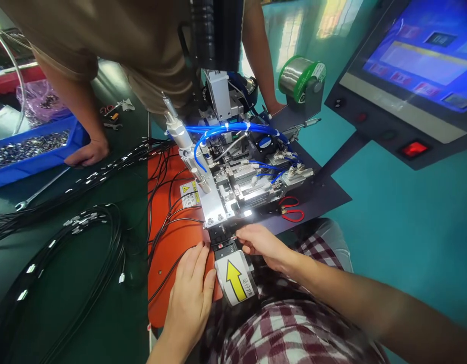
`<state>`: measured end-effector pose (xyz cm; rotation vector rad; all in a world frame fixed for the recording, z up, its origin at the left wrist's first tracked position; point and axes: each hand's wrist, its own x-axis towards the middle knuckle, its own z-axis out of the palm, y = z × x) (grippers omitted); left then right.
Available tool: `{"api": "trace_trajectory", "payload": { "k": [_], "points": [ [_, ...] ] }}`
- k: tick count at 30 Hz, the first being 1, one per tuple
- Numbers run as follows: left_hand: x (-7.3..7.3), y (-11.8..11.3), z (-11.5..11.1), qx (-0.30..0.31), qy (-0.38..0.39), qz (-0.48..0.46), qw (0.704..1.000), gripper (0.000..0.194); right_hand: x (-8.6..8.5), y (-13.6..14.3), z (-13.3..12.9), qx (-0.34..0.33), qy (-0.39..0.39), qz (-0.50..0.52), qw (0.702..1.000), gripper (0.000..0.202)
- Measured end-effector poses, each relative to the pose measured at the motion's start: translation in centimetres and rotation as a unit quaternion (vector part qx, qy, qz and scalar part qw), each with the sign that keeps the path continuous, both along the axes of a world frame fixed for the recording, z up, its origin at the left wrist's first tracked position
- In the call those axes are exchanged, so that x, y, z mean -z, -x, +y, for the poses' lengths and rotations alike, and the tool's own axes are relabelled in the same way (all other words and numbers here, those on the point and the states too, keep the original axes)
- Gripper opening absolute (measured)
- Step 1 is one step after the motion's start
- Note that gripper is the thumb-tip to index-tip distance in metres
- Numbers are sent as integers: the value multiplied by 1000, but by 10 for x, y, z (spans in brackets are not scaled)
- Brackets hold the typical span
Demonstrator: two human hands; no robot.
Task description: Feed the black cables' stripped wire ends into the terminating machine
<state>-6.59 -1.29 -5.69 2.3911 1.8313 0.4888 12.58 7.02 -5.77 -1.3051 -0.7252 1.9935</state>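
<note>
My left hand [191,290] lies with fingers stretched out on the edge of the orange-red plate [159,303], thumb apart. Its fingertips reach the machine's front, where a thin black cable [169,273] runs under them. My right hand [262,245] is closed in a pinch at the black feed track [228,248]; a small shiny bit shows by the fingertips, too small to name. Between the hands, a white label with a yellow arrow [236,280] sits on the front part. Behind them stands the machine [237,187] with metal cylinders and blue air tubes [233,126].
Red-handled scissors [293,216] lie right of the machine. A solder wire spool [299,78] and a control screen [419,65] stand farther right. Bundled black cables [112,247], a wrench [42,189] and a blue bin [32,156] of metal parts are left. A co-worker's hand [87,153] rests there.
</note>
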Motion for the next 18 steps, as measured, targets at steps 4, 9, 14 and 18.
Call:
{"api": "trace_trajectory", "payload": {
  "k": [4, 9, 14, 18],
  "points": [
    [0, 0, -3, -3, -4, -4, 1000, 41, 9, -24, -9, 42, 2, -15, 999, 32],
    [0, 4, 4, -15, 6, -31, 999, 41, 26, -62, -31, 136, 37, -21, 990, 36],
    [-9, 1, 46, -3, 1, -95, 995, 34, 36, -76, -54, 155, 35, -59, 985, 33],
    [-23, 4, 48, -17, -14, -64, 998, 28, 47, -83, -65, 129, 48, -96, 986, 37]
  ]
}}
